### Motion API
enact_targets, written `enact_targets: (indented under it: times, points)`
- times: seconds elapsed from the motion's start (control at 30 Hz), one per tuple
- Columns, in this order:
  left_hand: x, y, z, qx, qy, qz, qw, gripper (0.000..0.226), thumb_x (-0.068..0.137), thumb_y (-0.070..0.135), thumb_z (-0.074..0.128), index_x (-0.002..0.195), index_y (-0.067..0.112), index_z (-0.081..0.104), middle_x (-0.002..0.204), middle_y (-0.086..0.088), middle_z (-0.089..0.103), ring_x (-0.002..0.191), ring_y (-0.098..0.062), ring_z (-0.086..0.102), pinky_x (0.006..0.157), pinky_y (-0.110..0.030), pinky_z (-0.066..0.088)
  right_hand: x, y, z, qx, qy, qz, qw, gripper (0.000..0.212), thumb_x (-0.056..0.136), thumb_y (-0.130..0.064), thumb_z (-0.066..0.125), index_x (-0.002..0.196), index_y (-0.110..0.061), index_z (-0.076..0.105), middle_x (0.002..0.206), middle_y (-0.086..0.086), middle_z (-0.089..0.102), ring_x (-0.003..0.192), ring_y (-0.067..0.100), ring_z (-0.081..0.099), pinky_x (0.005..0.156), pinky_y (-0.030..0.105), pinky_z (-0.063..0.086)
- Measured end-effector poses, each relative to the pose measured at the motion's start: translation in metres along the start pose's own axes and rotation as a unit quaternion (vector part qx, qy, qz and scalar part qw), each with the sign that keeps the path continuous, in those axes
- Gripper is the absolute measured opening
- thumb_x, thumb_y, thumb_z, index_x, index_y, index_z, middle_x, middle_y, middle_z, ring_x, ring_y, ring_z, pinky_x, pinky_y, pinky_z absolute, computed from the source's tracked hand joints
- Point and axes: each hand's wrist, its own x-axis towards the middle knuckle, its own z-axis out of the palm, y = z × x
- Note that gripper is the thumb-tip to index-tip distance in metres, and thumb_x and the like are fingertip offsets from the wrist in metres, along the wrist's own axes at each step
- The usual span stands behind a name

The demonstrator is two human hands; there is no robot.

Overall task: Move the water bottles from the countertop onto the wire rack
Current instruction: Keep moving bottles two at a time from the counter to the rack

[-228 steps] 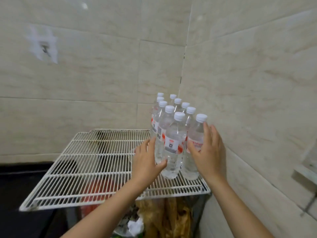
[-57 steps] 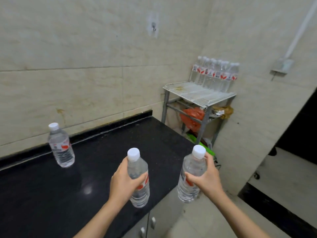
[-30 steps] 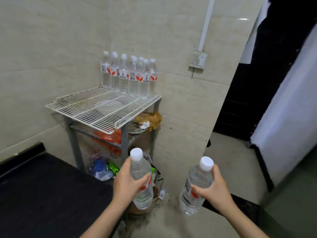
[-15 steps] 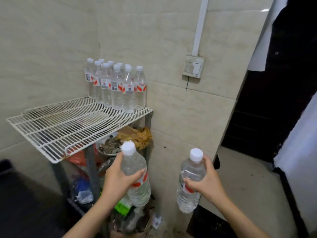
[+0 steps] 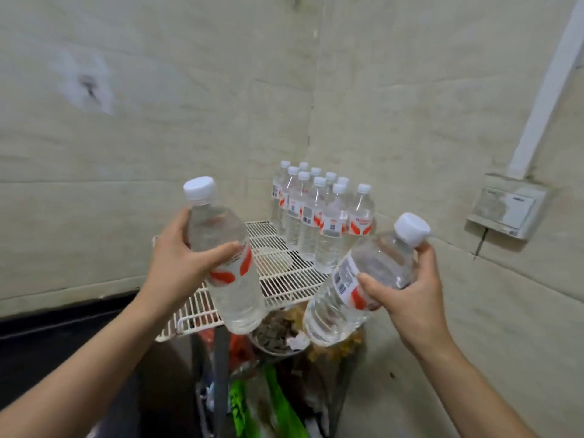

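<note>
Left hand (image 5: pixel 180 263) curls round a clear, ribbed plastic bottle (image 5: pixel 227 273), white-capped and red-labelled, nearly upright above the white wire rack's (image 5: pixel 281 273) front edge. Right hand (image 5: pixel 407 298) grips a second bottle (image 5: pixel 357 279), tilted, near the front right corner. Standing bottles (image 5: pixel 319 216) cluster at the far right corner.

Beige tiled wall (image 5: pixel 142 137); switch box (image 5: pixel 505 211) at right, white pipe (image 5: pixel 546 86) above it; bowl (image 5: pixel 278 341), red bag (image 5: pixel 235 346) and green bag (image 5: pixel 281 409) low down.
</note>
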Motion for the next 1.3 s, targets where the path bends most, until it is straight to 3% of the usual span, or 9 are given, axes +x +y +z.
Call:
enact_targets:
  times: [0.1, 0.2, 0.37, 0.53, 0.7, 0.87, 1.07, 1.2, 1.3]
  points:
    - [0.036, -0.021, -0.001, 0.004, 0.007, -0.002, 1.000, 0.044, 0.061, 0.010, 0.079, 0.092, 0.034, 0.059, 0.092, 0.010, 0.069, 0.083, -0.003, 0.068, 0.072, -0.025, 0.051, 0.042, 0.012, 0.028, 0.004, -0.012, -0.019, 1.000, 0.071, 0.058, 0.000, 0.080, 0.107, -0.036, 0.042, 0.109, -0.012, 0.056, 0.097, -0.006, 0.059, 0.083, 0.015, 0.051]
    - [0.074, -0.049, -0.002, 0.009, 0.016, -0.001, 1.000, 0.046, 0.059, 0.014, 0.080, 0.093, 0.036, 0.058, 0.099, 0.007, 0.068, 0.088, -0.009, 0.068, 0.077, -0.031, 0.052, 0.084, 0.029, 0.061, -0.012, -0.029, -0.014, 0.999, 0.074, 0.058, -0.015, 0.081, 0.116, -0.033, 0.038, 0.119, -0.006, 0.054, 0.110, 0.009, 0.055, 0.096, 0.037, 0.048]
    - [0.145, -0.101, -0.006, 0.024, 0.048, -0.014, 0.998, 0.047, 0.060, 0.016, 0.080, 0.097, 0.035, 0.058, 0.099, 0.007, 0.068, 0.089, -0.010, 0.067, 0.077, -0.034, 0.054, 0.152, 0.065, 0.134, -0.032, -0.066, 0.018, 0.997, 0.073, 0.060, -0.024, 0.080, 0.113, -0.043, 0.032, 0.108, -0.018, 0.056, 0.094, -0.005, 0.053, 0.086, 0.032, 0.049]
    - [0.219, -0.151, -0.003, 0.065, 0.067, -0.027, 0.995, 0.057, 0.060, 0.014, 0.081, 0.110, 0.020, 0.054, 0.106, -0.008, 0.065, 0.097, -0.026, 0.063, 0.087, -0.049, 0.052, 0.214, 0.114, 0.205, -0.037, -0.077, 0.052, 0.995, 0.077, 0.065, -0.021, 0.079, 0.125, -0.032, 0.032, 0.095, -0.025, 0.049, 0.086, -0.003, 0.052, 0.085, 0.030, 0.046]
    - [0.274, -0.190, 0.010, 0.089, 0.061, -0.034, 0.994, 0.061, 0.061, 0.016, 0.081, 0.114, 0.020, 0.052, 0.102, -0.003, 0.063, 0.095, -0.023, 0.061, 0.083, -0.039, 0.052, 0.273, 0.159, 0.253, -0.057, -0.080, 0.058, 0.993, 0.079, 0.064, -0.022, 0.079, 0.129, -0.027, 0.034, 0.092, -0.027, 0.046, 0.092, 0.007, 0.051, 0.082, 0.028, 0.040]
    - [0.303, -0.225, 0.026, 0.089, 0.004, -0.057, 0.994, 0.061, 0.061, 0.011, 0.081, 0.115, 0.016, 0.052, 0.107, -0.007, 0.065, 0.098, -0.023, 0.062, 0.088, -0.041, 0.051, 0.308, 0.201, 0.277, -0.096, -0.117, 0.096, 0.984, 0.077, 0.063, -0.024, 0.078, 0.128, -0.029, 0.036, 0.107, -0.010, 0.052, 0.106, 0.020, 0.054, 0.093, 0.041, 0.045]
    - [0.317, -0.248, 0.034, 0.047, -0.065, -0.094, 0.992, 0.058, 0.059, 0.011, 0.081, 0.105, 0.034, 0.053, 0.105, 0.005, 0.065, 0.097, -0.014, 0.063, 0.081, -0.032, 0.053, 0.320, 0.222, 0.281, -0.078, -0.157, 0.098, 0.980, 0.080, 0.062, -0.021, 0.074, 0.132, -0.027, 0.037, 0.124, -0.002, 0.054, 0.109, 0.016, 0.053, 0.089, 0.032, 0.044]
    - [0.316, -0.245, 0.051, 0.097, -0.117, -0.065, 0.986, 0.064, 0.059, 0.020, 0.081, 0.110, 0.036, 0.047, 0.110, 0.010, 0.059, 0.102, -0.012, 0.058, 0.082, -0.026, 0.048, 0.325, 0.223, 0.279, -0.053, -0.162, 0.116, 0.979, 0.077, 0.067, -0.014, 0.072, 0.133, -0.027, 0.035, 0.125, 0.000, 0.053, 0.110, 0.017, 0.053, 0.086, 0.029, 0.044]
    - [0.311, -0.243, 0.055, 0.103, -0.105, -0.063, 0.987, 0.066, 0.062, 0.019, 0.080, 0.116, 0.033, 0.045, 0.114, 0.007, 0.058, 0.107, -0.016, 0.057, 0.089, -0.033, 0.049, 0.320, 0.219, 0.276, -0.052, -0.176, 0.119, 0.976, 0.076, 0.066, -0.016, 0.072, 0.129, -0.032, 0.034, 0.122, -0.005, 0.051, 0.109, 0.014, 0.052, 0.085, 0.027, 0.043]
